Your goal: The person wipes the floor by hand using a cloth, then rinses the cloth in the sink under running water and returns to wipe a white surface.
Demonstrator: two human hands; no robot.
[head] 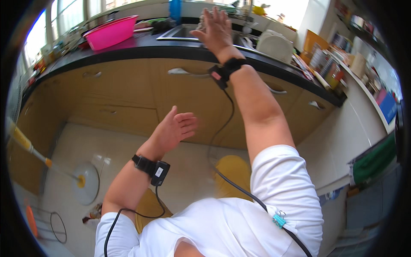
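My right hand (216, 33) reaches out over the sink (178, 33), fingers extended and a little apart, its back towards me. Partly hidden behind it is a greyish, textured thing (202, 24); I cannot tell whether the hand touches it. Lower down, my left hand (175, 130) hangs in the air in front of the wooden cabinet doors (189, 99). Its thumb stands off from the fingers and it holds nothing. Each wrist wears a black strap with a small box and a cable.
A pink plastic basin (112, 33) stands on the dark countertop (141, 43) at left. Right of the sink is a whitish rounded board-like object (275, 46), with jars and utensils (324, 66) beyond. A pole with a round base (86, 183) stands on the tiled floor (118, 138).
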